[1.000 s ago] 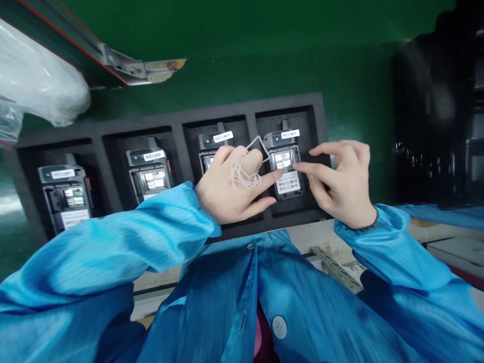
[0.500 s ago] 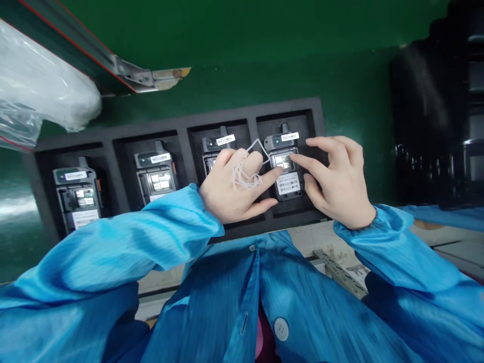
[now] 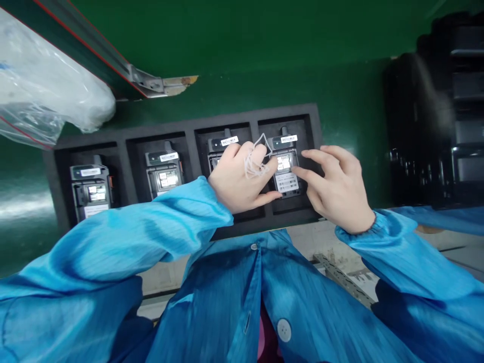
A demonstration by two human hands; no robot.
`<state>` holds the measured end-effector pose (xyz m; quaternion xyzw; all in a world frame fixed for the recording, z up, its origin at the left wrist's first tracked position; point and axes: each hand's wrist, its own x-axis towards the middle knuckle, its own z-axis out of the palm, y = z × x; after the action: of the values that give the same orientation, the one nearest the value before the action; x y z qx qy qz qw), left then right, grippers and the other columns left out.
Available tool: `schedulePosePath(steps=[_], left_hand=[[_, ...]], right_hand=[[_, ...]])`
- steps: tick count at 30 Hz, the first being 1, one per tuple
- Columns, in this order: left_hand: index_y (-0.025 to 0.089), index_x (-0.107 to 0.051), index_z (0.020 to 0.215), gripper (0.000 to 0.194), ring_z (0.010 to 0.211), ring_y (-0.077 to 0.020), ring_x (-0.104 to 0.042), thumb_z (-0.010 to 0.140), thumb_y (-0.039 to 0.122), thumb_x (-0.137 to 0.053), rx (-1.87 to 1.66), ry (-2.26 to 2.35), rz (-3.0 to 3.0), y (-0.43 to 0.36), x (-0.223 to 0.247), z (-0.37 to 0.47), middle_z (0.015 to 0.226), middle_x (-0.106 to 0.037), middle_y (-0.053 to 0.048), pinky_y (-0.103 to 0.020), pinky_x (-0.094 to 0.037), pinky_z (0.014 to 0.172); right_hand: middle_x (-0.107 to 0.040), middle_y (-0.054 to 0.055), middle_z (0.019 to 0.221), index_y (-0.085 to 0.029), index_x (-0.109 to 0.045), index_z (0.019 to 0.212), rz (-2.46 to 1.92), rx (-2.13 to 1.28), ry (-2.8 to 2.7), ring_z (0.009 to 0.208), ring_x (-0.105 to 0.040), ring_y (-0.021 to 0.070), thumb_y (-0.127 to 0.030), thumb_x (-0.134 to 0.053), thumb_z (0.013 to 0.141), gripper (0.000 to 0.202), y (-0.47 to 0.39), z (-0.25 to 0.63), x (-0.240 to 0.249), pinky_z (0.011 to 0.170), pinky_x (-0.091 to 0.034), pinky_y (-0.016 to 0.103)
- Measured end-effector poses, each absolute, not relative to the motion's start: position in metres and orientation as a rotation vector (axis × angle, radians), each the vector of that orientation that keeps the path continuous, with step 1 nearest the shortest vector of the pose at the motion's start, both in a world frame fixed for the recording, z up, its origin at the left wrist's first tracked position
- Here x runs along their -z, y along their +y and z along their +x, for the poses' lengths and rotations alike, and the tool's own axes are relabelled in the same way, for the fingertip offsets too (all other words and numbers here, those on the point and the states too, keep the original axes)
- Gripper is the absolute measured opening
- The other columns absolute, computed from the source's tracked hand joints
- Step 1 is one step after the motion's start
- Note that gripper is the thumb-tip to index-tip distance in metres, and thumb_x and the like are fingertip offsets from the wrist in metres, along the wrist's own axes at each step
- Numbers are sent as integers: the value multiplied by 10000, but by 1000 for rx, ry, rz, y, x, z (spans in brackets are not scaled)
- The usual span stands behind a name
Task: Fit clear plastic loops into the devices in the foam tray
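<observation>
Closest up: blue smock (image 3: 223, 302), white button (image 3: 284, 330) low ctr. Just past it on R, perforated metal strip (image 3: 342, 280), set slantwise. Next, dk foam tray (image 3: 223, 119), four compartments in a row, on green table (image 3: 351, 101). In R-end compartment: device (image 3: 286, 175), w/ white labels (image 3: 288, 184) up + small shiny window (image 3: 283, 162) mid-body. In other 3: similar units (image 3: 164, 174), one per slot, partly covered by L sleeve (image 3: 162, 217) or hand. Farther: clear plastic bag (image 3: 68, 85) upper L, red-edged rail (image 3: 91, 36) beyond, glossy blk stack (image 3: 469, 126) far R.

L hand (image 3: 242, 181): back up, angled in from L, index + thumb apart at device's L side, other fingers curled; white cord (image 3: 251, 171) looped over them, can't tell if gripped. R hand (image 3: 335, 184): in from R, back up, fingers bent + well spread, index tip by window's R edge, nothing visibly gripped.
</observation>
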<state>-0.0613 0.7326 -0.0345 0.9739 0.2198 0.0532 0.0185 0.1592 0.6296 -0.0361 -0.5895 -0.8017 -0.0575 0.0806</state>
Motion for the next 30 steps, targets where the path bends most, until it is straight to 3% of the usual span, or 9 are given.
schedulePosePath(steps=[6,12,18,24,30], left_hand=[[143,-559,1271,538,949,-327,-526,903,520,-447,-177,729,2878,736,14,-67,1055,-564,-164,-460,-379,806],[172,-602,1148,291,759,-158,-482,908,308,-510,-433,724,2189,729,-11,-105,811,-504,-19,-316,-401,740],[190,-545,1262,398,605,-96,-347,876,275,-585,-489,644,1488,708,-4,-134,721,-383,30,-255,-298,570],[233,-513,1315,504,618,-104,-354,821,259,-612,-526,552,1226,697,4,-144,690,-374,35,-264,-296,580],[277,-428,1357,638,558,-102,-290,734,232,-557,-473,438,1106,689,-3,-145,623,-300,59,-276,-302,568]], right_hand=[[-466,54,1406,-247,-572,1265,-1826,168,-2379,1303,-371,295,-119,-516,820,466,633,153,32,1049,-383,478],[-456,96,1387,-232,-541,1283,-1863,123,-2337,1297,-363,318,-55,-482,761,554,642,148,35,1030,-394,502],[-444,107,1379,-238,-543,1292,-1845,132,-2299,1288,-363,319,-44,-466,762,570,645,144,38,1023,-392,515],[-441,103,1364,-241,-560,1284,-1842,124,-2371,1307,-345,312,-28,-456,757,578,650,145,32,1034,-371,510],[-546,106,1250,-198,-610,1127,-1693,12,-2135,1215,-459,285,-114,-507,812,343,648,111,-2,1018,-386,480]])
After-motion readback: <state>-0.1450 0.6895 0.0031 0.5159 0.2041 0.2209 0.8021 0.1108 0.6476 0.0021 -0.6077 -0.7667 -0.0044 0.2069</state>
